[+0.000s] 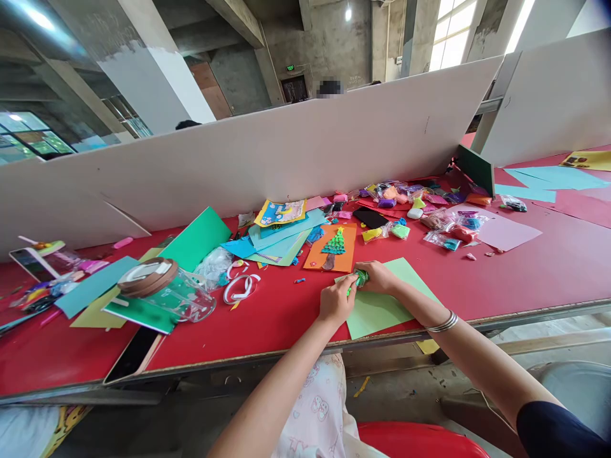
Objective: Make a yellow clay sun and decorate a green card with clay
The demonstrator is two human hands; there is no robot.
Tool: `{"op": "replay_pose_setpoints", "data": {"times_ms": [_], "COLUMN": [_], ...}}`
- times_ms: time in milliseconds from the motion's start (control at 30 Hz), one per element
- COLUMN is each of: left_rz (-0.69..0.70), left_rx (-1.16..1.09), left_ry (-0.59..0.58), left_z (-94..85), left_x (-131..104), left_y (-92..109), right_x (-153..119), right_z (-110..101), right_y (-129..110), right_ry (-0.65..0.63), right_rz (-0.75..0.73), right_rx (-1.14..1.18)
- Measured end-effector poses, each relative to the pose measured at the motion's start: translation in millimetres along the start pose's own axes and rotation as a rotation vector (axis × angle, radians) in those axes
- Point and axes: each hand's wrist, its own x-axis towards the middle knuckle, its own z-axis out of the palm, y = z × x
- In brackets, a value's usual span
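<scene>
My left hand (338, 299) and my right hand (378, 278) meet over the near middle of the table, fingers closed on a small piece of green modelling clay (361, 277). The clay looks glossy, perhaps in a clear wrapper; the fingers hide part of it. Beneath my hands lies a light green sheet of paper (382, 313), near the table's front edge. Just beyond them is an orange card (312, 256) bearing a tree (335, 245) of green clay pieces with a brown trunk.
Packets of coloured clay (463, 232) and a black phone (370, 217) lie farther back. Stacked blue papers (286, 235) are left of the card. A clear cup with a brown lid (193, 299) lies tilted at left. A white partition (305, 152) borders the red table (281, 312).
</scene>
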Motion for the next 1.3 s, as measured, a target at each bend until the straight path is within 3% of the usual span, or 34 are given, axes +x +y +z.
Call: {"op": "replay_pose_setpoints", "data": {"times_ms": [233,367,500,733,1100,1200,1300], "left_rz": [0.019,-0.112,-0.295,-0.216,-0.196,-0.167,-0.121], "left_rx": [-0.019,-0.044,0.089,0.280,0.270,0.253,0.232], "left_ry": [-0.239,-0.183,-0.201,-0.364,-0.321,-0.315,-0.323], "left_z": [-6.2,-8.1,-9.6,-10.2,-9.4,-11.4,-11.8], "left_x": [3,5,8,12,8,7,6], "left_y": [4,3,6,15,14,12,10], "right_x": [-1,3,5,4,2,4,8], "right_z": [4,2,-5,-5,-6,-3,-3], "right_y": [2,9,14,17,13,16,28], "right_ry": [0.030,0.164,0.290,0.287,0.189,0.249,0.410], "right_rz": [0.014,0.082,0.158,0.163,0.089,0.170,0.343], "right_rx": [0.051,0.130,0.222,0.305,0.297,0.259,0.177]}}
